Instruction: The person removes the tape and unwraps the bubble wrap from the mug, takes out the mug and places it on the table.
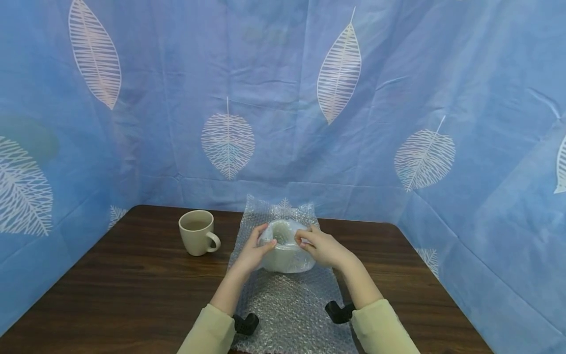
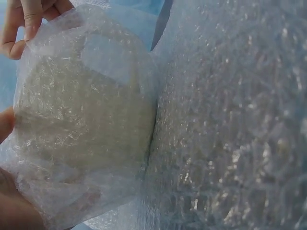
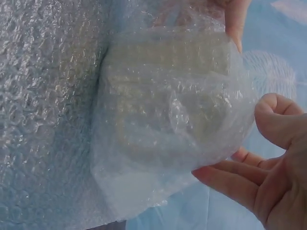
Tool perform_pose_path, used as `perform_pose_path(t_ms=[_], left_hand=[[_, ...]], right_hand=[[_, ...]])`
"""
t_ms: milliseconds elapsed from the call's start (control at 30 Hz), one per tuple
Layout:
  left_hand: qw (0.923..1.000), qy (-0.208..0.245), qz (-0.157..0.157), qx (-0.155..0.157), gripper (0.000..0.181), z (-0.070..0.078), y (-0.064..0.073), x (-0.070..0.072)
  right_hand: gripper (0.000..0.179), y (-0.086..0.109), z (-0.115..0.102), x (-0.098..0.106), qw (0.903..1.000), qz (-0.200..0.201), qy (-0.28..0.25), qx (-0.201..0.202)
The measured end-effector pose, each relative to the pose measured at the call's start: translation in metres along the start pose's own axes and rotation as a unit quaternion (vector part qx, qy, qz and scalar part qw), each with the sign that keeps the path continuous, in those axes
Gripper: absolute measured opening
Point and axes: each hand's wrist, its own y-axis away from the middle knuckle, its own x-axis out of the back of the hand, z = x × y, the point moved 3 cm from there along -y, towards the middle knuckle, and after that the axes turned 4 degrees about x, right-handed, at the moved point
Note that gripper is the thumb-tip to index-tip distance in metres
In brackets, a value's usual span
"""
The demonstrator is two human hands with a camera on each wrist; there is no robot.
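A pale mug wrapped in bubble wrap (image 1: 286, 260) stands upright on a long bubble wrap sheet (image 1: 287, 309), its mouth uncovered at the top. In both wrist views the handle shows faintly through the plastic. My left hand (image 1: 254, 253) holds the wrapped mug from the left, thumb at the rim and fingers round the far side. At the right of the rim, my right hand (image 1: 323, 246) pinches the upper edge of the wrap (image 3: 240, 110) between thumb and curled index finger. The other right fingers lie lower against the plastic in the right wrist view.
An unwrapped cream mug (image 1: 194, 238) stands to the left on the dark wooden table (image 1: 132, 285), handle facing right. Blue cloth with white leaf prints (image 1: 274, 98) hangs behind and beside the table. Black wrist mounts (image 1: 246, 324) sit near both sleeves.
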Motion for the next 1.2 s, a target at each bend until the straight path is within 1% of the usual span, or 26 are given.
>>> perform_pose_path(t_ms=[67, 100, 200, 233, 333, 533, 733, 867, 1000, 1100, 1133, 1200], left_hand=[[1.0000, -0.005, -0.002, 0.002, 0.063, -0.001, 0.000, 0.001], [1.0000, -0.006, -0.003, 0.004, 0.062, -0.002, -0.001, 0.002], [0.9999, -0.012, -0.006, 0.004, 0.060, -0.003, -0.001, 0.004], [0.9999, -0.015, -0.007, 0.004, 0.060, -0.004, 0.000, 0.005], [0.9998, -0.018, -0.009, 0.003, 0.060, -0.004, 0.000, 0.006], [0.9999, -0.012, -0.003, -0.002, 0.060, -0.004, -0.001, 0.006], [1.0000, -0.005, 0.005, -0.001, 0.059, -0.005, -0.003, 0.006], [0.9999, -0.006, 0.013, -0.004, 0.059, -0.004, -0.003, 0.006], [0.9997, -0.002, 0.022, -0.011, 0.059, -0.004, -0.002, 0.004], [0.9994, 0.001, 0.029, -0.020, 0.057, -0.004, -0.001, 0.003], [0.9993, 0.004, 0.031, -0.021, 0.056, 0.001, 0.003, 0.002], [0.9992, 0.005, 0.033, -0.022, 0.055, 0.002, 0.004, 0.002]], right_hand=[[0.005, 0.002, 0.005, 0.001, 0.9979, 0.009, -0.064, 0.003], [0.005, 0.003, 0.007, 0.002, 0.9950, 0.014, -0.099, 0.003], [0.004, 0.006, 0.013, 0.001, 0.9822, 0.025, -0.186, 0.001], [0.005, 0.007, 0.014, 0.001, 0.9786, 0.028, -0.204, -0.005], [0.008, 0.008, 0.017, -0.001, 0.9743, 0.049, -0.220, -0.009], [0.009, 0.009, 0.022, -0.005, 0.9636, 0.110, -0.244, -0.014], [0.040, 0.015, 0.030, -0.012, 0.9478, 0.163, -0.273, -0.020], [0.053, 0.017, 0.033, -0.017, 0.9463, 0.184, -0.264, -0.030], [0.063, 0.018, 0.033, -0.022, 0.9435, 0.195, -0.262, -0.056], [0.069, 0.019, 0.033, -0.026, 0.9345, 0.212, -0.275, -0.078], [0.072, 0.020, 0.034, -0.028, 0.9302, 0.219, -0.282, -0.086], [0.073, 0.022, 0.033, -0.031, 0.9235, 0.231, -0.290, -0.097]])
